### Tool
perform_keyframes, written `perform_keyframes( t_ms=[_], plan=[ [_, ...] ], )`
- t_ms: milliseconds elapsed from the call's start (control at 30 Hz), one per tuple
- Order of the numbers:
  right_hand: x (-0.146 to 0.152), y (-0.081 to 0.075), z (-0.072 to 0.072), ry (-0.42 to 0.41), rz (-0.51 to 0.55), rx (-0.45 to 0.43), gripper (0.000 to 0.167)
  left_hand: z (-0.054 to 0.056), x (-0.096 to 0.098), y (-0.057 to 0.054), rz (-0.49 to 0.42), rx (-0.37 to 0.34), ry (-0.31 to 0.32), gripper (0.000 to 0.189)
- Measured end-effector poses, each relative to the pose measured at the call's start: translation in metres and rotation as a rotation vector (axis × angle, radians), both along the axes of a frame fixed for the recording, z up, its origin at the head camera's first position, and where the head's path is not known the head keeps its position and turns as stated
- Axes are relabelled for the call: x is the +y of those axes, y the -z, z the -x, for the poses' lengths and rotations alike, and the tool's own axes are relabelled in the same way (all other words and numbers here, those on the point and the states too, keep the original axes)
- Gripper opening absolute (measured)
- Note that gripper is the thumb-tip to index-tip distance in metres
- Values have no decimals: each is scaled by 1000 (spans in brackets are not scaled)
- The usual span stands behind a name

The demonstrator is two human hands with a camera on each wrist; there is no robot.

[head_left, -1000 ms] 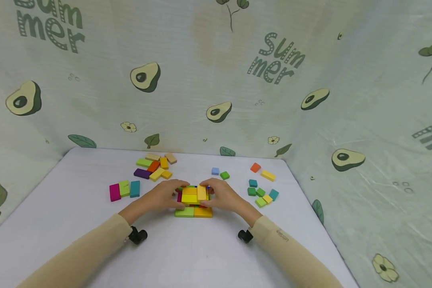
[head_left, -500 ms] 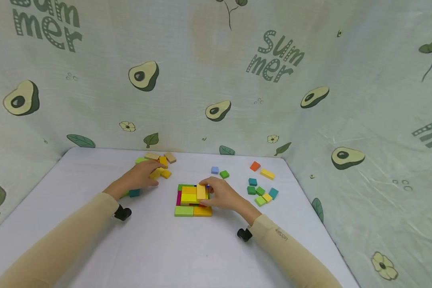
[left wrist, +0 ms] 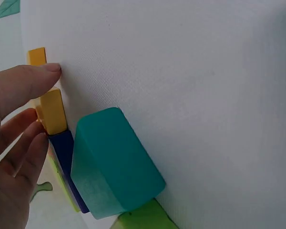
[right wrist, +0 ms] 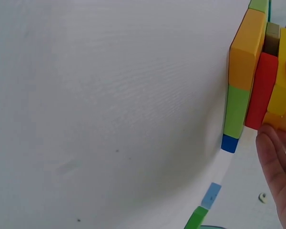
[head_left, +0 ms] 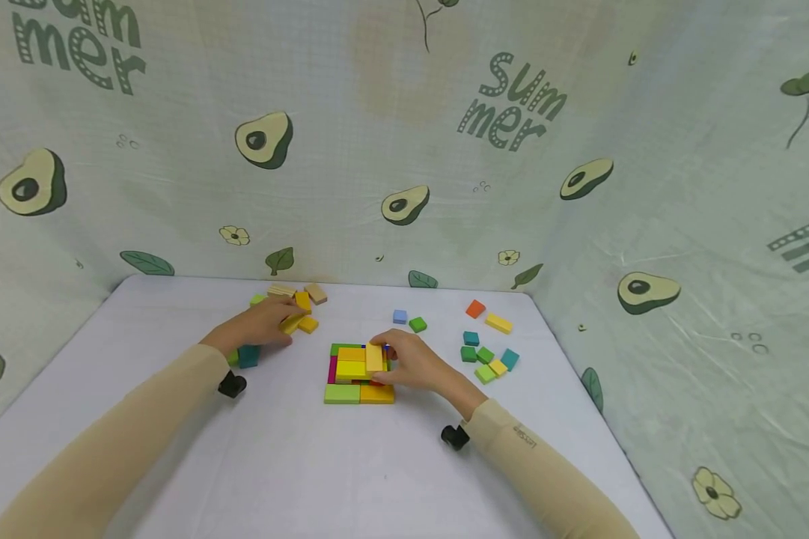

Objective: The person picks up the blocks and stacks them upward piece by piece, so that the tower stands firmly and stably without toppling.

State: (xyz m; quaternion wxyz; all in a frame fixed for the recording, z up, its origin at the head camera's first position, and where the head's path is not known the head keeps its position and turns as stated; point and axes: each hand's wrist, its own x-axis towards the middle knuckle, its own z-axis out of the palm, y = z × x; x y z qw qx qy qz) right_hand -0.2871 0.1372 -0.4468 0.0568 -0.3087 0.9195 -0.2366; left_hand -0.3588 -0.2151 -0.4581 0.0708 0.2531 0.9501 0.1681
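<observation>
In the head view, a low layered stack of coloured wooden blocks stands mid-table. My right hand holds a light orange block on its top, thumb at the near end, fingers at the far end. A yellow block and a red block show beneath in the right wrist view. At the back-left pile, my left hand has thumb and fingers around a yellow block. In the left wrist view, its thumb crosses that block's upper end, with fingertips along its far side.
Beside the left wrist lie a teal block and a light green one. A blue cube and a green cube lie behind the stack. Several small blocks, including a yellow one, are scattered at the right.
My left hand has left the stack and moved left and away to the yellow block in the pile. My right hand stays at the light orange block.
</observation>
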Motion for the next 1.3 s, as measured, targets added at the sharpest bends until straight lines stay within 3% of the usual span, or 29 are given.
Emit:
perform_keyframes(
  t_ms=[333, 500, 967, 1300],
  plan=[
    [0, -1, 1, 0, -12, -7, 62, -1, -1, -3, 45, -36, -13, 62],
    [0, -2, 0, 4, -13, -19, 63, -7, -1, -6, 18, -71, -23, 60],
    [0, -2, 1, 4, -9, -29, 62, -20, -10, 2, -68, -147, -14, 62],
    [0, -3, 0, 5, -8, -26, 62, -38, -9, 4, -104, -76, -1, 63]
  ],
)
